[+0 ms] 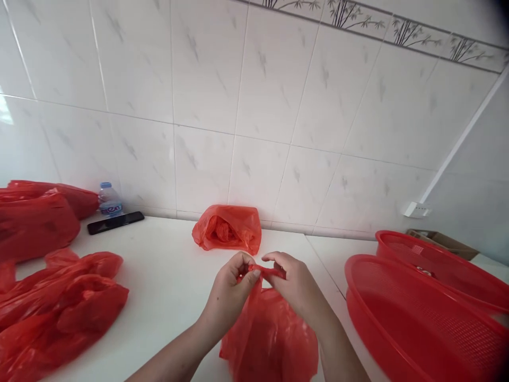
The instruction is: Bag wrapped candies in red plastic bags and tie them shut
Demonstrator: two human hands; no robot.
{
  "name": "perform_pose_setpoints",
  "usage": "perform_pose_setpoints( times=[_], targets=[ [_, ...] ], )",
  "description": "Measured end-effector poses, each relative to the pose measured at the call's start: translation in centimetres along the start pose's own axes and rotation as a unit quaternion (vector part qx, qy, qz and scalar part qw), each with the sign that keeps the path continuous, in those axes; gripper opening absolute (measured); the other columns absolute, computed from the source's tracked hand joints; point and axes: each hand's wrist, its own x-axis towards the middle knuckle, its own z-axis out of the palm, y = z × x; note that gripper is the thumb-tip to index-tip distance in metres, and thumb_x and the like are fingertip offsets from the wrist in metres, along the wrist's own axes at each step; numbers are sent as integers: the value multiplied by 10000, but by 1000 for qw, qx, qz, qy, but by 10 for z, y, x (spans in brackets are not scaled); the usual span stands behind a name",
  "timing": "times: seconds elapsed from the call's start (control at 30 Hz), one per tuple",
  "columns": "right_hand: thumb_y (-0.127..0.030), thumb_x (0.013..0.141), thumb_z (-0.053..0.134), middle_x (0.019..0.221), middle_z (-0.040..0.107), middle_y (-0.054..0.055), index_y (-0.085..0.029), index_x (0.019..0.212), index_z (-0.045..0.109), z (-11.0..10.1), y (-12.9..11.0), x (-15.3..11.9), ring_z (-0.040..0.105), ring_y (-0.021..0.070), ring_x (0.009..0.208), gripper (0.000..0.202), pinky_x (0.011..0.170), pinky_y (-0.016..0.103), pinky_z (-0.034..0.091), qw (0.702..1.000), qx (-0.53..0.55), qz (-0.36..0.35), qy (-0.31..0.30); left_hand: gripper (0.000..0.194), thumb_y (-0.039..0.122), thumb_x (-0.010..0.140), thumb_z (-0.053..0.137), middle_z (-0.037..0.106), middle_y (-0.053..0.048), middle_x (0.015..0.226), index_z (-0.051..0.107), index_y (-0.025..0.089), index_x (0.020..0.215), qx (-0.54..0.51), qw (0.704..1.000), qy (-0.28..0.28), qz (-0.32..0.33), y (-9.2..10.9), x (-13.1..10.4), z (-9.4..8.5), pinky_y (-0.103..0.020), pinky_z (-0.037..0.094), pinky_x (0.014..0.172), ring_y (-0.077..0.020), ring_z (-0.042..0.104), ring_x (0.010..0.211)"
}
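While both hands pinch the twisted neck of the thin red plastic bag (270, 334) standing on the white tabletop (170, 286), left hand (230, 289) and right hand (296, 284) are closed tight on it; pulling too hard could tear the film. Beyond, a crumpled red bag (227, 228) lies near the tiled wall (254, 106).

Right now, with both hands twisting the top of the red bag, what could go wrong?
1. The thin bag is pinched at its twisted top between the left hand and right hand; a hard pull may tear the plastic.
2. The bag hangs at the counter's front edge, so if the fingers slip it may drop.
3. The red basket sits close to the right arm; an elbow might bump it.
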Motion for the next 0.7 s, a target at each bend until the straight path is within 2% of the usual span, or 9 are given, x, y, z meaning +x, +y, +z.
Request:
perform_pose_setpoints(
  times=[0.1, 0.23, 0.33, 0.43, 0.47, 0.53, 0.57, 0.63, 0.7],
  targets=[
    [-201, 805, 450, 725, 597, -19, -260, 959, 674, -1, -3, -1, 495, 117, 604, 278, 563, 243, 391, 999, 21, 12, -21, 117, 251, 848, 526, 475, 56, 669, 478, 210, 750, 68, 998, 7, 10, 1, -1, 2, -206, 350, 568, -103, 410, 611],
    [-197, 797, 485, 960, 632, 7, -233, 999, 665, -9, 3, -3, 578, 139, 822, 273, 763, 271, 456, 984, 154, -36, -79, 93, 214, 852, 502, 551, 29, 731, 501, 220, 759, 162, 985, 16, 58, 3, -2, 0, -235, 400, 607, -129, 494, 667],
    [-250, 808, 494, 896, 645, 29, -196, 953, 663, -14, 20, 0, 583, 153, 763, 229, 754, 310, 465, 988, 152, 19, 26, 112, 149, 839, 499, 584, -16, 923, 508, 219, 752, 254, 954, -2, 160, 5, -12, -12, -311, 435, 792, -170, 547, 867],
    [-251, 810, 495, 897, 648, 57, -174, 898, 667, -19, 44, -3, 588, 184, 817, 208, 812, 350, 454, 983, 70, 69, 157, 152, 101, 842, 484, 589, -8, 949, 499, 227, 759, 318, 921, -55, 217, 1, -31, -30, -463, 285, 1040, -170, 562, 925],
    [-264, 818, 503, 936, 643, 63, -178, 944, 659, -22, 52, -7, 588, 193, 866, 219, 853, 361, 442, 982, 64, 63, 164, 154, 106, 855, 474, 596, -4, 951, 499, 234, 773, 321, 921, -73, 208, -3, -39, -36, -495, 234, 1074, -167, 573, 926],
    [-331, 830, 541, 1062, 617, 66, -225, 1188, 556, -27, 67, -18, 572, 204, 990, 373, 926, 375, 415, 988, 103, 32, 113, 88, 187, 867, 520, 584, -34, 1106, 523, 268, 901, 296, 936, -107, 157, -15, -51, -48, -504, 250, 1082, -202, 559, 1045],
    [-376, 819, 575, 1160, 581, 69, -266, 1316, 436, -29, 74, -24, 545, 210, 1070, 528, 949, 380, 406, 988, 138, 21, 64, 211, 263, 844, 584, 525, -65, 1247, 510, 295, 1039, 276, 945, -123, 129, -23, -56, -52, -499, 293, 1067, -242, 510, 1150],
    [-456, 735, 678, 1365, 435, 86, -333, 1439, 185, -32, 86, -37, 441, 238, 1231, 868, 961, 392, 408, 977, 206, 22, -51, 760, 419, 710, 727, 276, -118, 1479, 310, 335, 1340, 248, 955, -145, 77, -41, -61, -58, -509, 326, 1054, -330, 308, 1335],
    [-481, 612, 773, 1452, 320, 107, -338, 1453, 111, -28, 91, -45, 374, 279, 1293, 1081, 954, 409, 416, 954, 259, 35, -148, 1166, 512, 556, 804, 82, -149, 1542, 85, 313, 1452, 233, 960, -150, 44, -61, -58, -58, -551, 255, 1083, -385, 132, 1394]
  ],
)
